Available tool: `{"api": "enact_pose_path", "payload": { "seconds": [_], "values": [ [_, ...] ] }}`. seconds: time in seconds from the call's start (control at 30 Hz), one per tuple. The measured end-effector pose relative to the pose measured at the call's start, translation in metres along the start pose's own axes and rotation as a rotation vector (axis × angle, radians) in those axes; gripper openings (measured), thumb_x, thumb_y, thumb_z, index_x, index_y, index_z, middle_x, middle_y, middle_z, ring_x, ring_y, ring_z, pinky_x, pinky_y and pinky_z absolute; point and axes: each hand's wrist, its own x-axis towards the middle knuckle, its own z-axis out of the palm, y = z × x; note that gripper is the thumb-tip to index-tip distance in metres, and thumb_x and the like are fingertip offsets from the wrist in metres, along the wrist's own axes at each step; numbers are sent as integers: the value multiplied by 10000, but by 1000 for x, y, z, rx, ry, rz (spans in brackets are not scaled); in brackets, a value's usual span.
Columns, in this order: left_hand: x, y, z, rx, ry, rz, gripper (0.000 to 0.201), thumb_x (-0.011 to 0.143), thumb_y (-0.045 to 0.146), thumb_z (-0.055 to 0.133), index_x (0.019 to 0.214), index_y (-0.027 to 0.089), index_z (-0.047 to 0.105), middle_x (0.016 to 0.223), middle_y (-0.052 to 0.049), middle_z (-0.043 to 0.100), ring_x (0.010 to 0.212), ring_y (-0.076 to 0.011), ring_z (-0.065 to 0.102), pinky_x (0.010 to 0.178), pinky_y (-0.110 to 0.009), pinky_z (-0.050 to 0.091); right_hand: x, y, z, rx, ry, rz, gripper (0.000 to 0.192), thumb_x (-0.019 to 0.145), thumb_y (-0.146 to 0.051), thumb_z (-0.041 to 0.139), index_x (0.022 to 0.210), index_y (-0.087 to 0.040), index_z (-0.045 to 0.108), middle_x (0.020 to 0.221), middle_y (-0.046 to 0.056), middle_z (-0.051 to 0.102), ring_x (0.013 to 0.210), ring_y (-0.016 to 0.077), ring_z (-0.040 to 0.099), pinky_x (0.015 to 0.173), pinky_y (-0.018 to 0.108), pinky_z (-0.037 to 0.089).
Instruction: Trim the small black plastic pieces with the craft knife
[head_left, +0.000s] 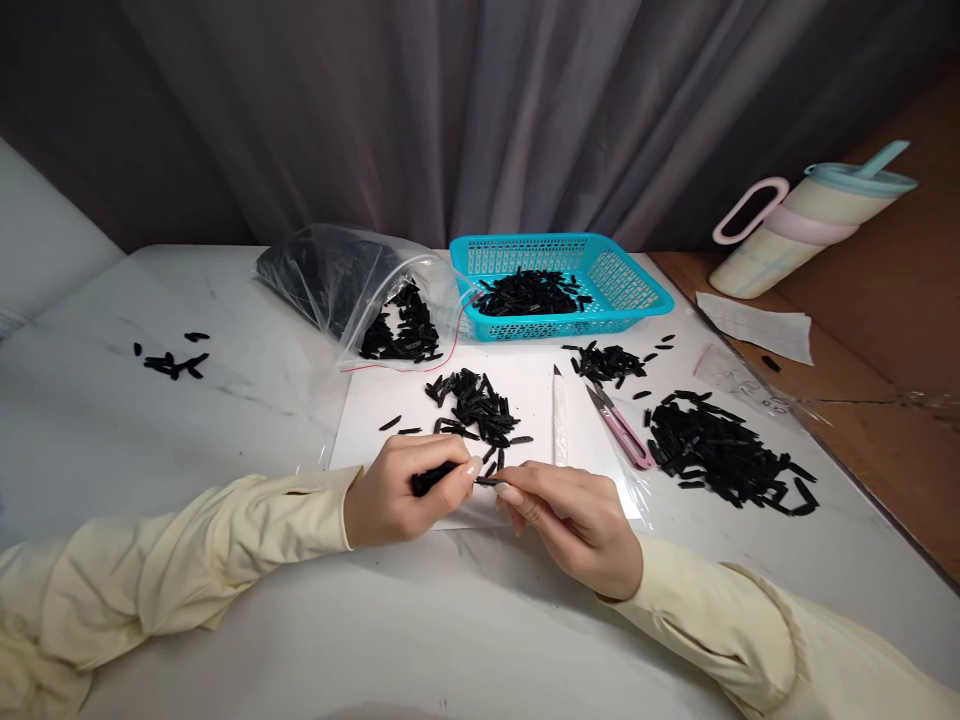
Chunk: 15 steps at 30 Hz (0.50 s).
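Low centre of the frame, left hand (397, 497) pinches a black stick (433, 478); right hand (574, 520) fingers nip its tip: keep both grips firm.

Colours on our marbled white table (225, 620).
We note black pieces (720, 455), a turquoise basket (637, 290), pink snips (622, 430) and cream sleeves (187, 560).

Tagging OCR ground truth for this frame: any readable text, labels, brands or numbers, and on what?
No text can be read.
Small clear bag at the table's right edge: faint marks, too blurred to read.
Paper slip beside the tumbler: no print visible.
Tumbler, blue basket, pink snips: no label or brand visible.
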Motion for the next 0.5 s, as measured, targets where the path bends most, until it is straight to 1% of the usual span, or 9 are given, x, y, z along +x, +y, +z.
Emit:
{"api": "enact_pose_path", "payload": {
  "seconds": [0.1, 0.17, 0.23, 0.3, 0.37, 0.4, 0.43, 0.47, 0.5],
  "values": [
    [2, -1, -2, -36, -4, -92, 261, 877, 173, 403, 628, 149, 477, 580, 10, 497, 538, -74, 441, 545, -206, 373, 5, -7, -18, -110, -7, -2, 135, 873, -94, 450, 829, -154, 563, 569, -5, 539, 492, 93, 503, 490, 205, 416],
    [5, -2, -3, -79, -8, -182, 312, 892, 217, 388, 599, 148, 468, 564, 18, 478, 504, -64, 414, 521, -204, 354, 5, -11, -44, -292, 5, -9, 132, 867, -97, 459, 791, -163, 546, 592, 8, 564, 493, 92, 507, 493, 204, 412],
    [8, -3, -4, -148, -24, -283, 366, 906, 281, 367, 582, 146, 467, 553, 20, 465, 473, -60, 391, 491, -210, 336, 0, -12, -79, -573, -11, 35, 128, 874, -139, 466, 780, -177, 544, 555, 1, 552, 454, 92, 485, 470, 209, 393],
    [11, -4, -4, -232, -38, -376, 415, 911, 348, 353, 569, 143, 468, 551, 14, 468, 464, -61, 390, 477, -214, 330, -12, -8, -116, -908, 19, 68, 189, 886, -229, 464, 705, -199, 512, 475, -15, 488, 377, 98, 409, 402, 230, 335],
    [13, -5, -4, -316, -47, -450, 454, 906, 405, 353, 554, 140, 466, 541, 10, 468, 453, -61, 390, 459, -214, 317, -30, 3, -149, -1217, -44, 156, 301, 895, -287, 390, 601, -225, 409, 434, -4, 455, 341, 133, 399, 352, 251, 279],
    [14, -5, -5, -352, -54, -479, 472, 902, 428, 352, 547, 138, 466, 526, 12, 463, 438, -57, 381, 443, -213, 302, -39, 9, -162, -1295, -81, 235, 293, 880, -269, 393, 590, -230, 383, 448, 8, 492, 333, 149, 424, 324, 246, 258],
    [15, -6, -5, -384, -66, -505, 491, 899, 449, 350, 540, 135, 466, 508, 14, 455, 414, -52, 364, 423, -212, 281, -47, 16, -173, -1306, -98, 274, 288, 859, -243, 407, 575, -235, 363, 418, 4, 492, 303, 158, 427, 299, 236, 238],
    [15, -6, -5, -414, -79, -525, 507, 896, 467, 346, 533, 133, 467, 492, 17, 448, 390, -46, 344, 406, -212, 260, -53, 23, -181, -1254, -173, 295, 280, 841, -222, 431, 567, -235, 374, 399, -1, 498, 281, 162, 438, 283, 226, 226],
    [16, -7, -5, -442, -92, -538, 521, 894, 480, 343, 528, 131, 468, 479, 20, 444, 369, -40, 325, 393, -213, 243, -57, 28, -187, -1182, -179, 279, 281, 828, -205, 435, 553, -235, 381, 362, -9, 472, 240, 161, 406, 269, 224, 189]
  ]
}}
